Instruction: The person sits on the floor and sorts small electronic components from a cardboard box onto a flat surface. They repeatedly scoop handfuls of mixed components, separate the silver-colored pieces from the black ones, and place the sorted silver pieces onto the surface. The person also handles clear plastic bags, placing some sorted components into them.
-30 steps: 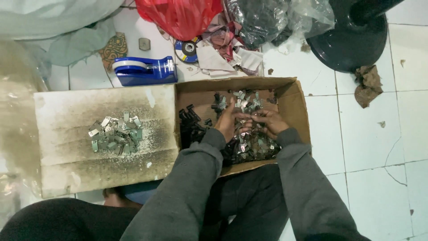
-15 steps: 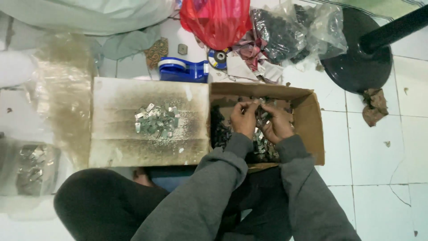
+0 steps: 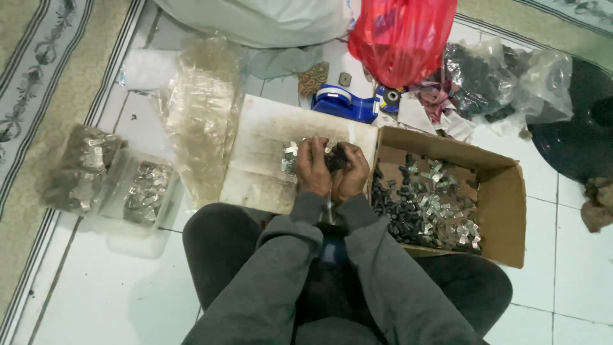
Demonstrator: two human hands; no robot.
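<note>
Metal clips (image 3: 292,152), small and silvery, lie in a little heap on the flat cardboard sheet (image 3: 268,160) in front of the seated person, and both hands meet right over that heap. The left hand (image 3: 312,167) is curled, its fingers bent down onto the clips; the right hand (image 3: 350,172) is closed around a small dark piece (image 3: 336,161) pressed close to the left. The step in hand looks like joining or sorting one small part at the pile, with both thumbs and forefingers pinched together. What exactly sits between the fingertips is too small to tell. Any following move would call for a fine pinch and a short reach, since the stock sits just beside: an open cardboard box (image 3: 504,211) to the right holds many more mixed dark and silver pieces. Both forearms, in grey sleeves, run forward from the lap and converge, wrists nearly touching. A blue tape dispenser (image 3: 341,105) and a red plastic bag (image 3: 402,35) lie beyond the sheet; clear bags of filled parts (image 3: 143,191) sit well to the left.
</note>
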